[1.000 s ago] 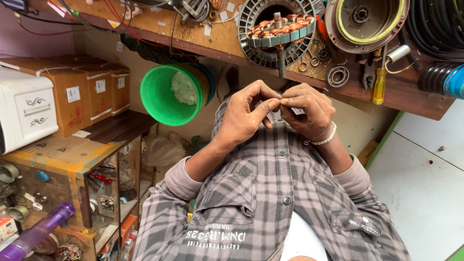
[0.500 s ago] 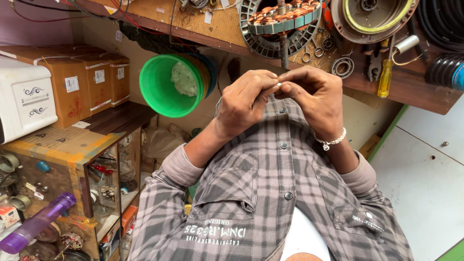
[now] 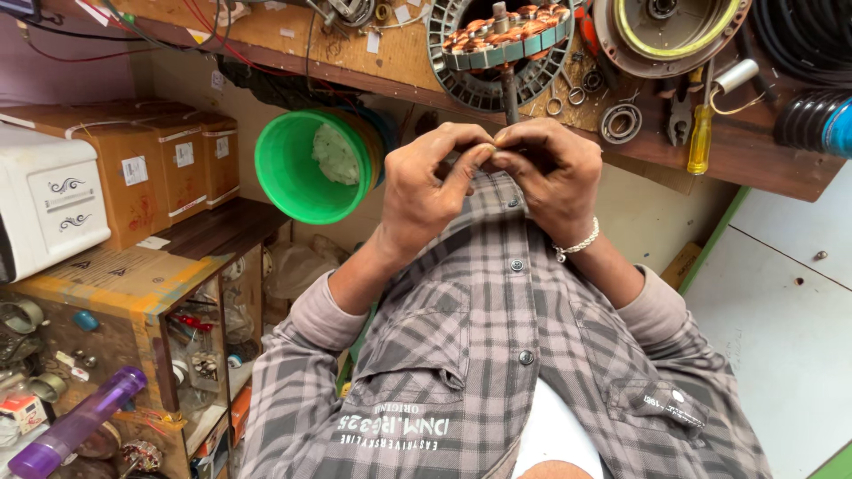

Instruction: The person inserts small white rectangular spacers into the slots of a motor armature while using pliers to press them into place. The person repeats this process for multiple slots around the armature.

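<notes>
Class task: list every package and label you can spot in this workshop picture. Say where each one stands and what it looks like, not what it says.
Brown cardboard boxes: row on the left shelf, rectangular.
White paper labels: small squares on the box fronts.
White box with dark scroll marks: far left, rounded corners.
Small white paper tags: stuck on the wooden workbench edge, top.

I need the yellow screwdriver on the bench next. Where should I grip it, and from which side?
Grip the screwdriver by its yellow handle, coming from the bench's front edge. The handle points toward that edge with bare wood beside it, while the shaft end sits among pliers and other clutter. Both hands are busy.
</notes>
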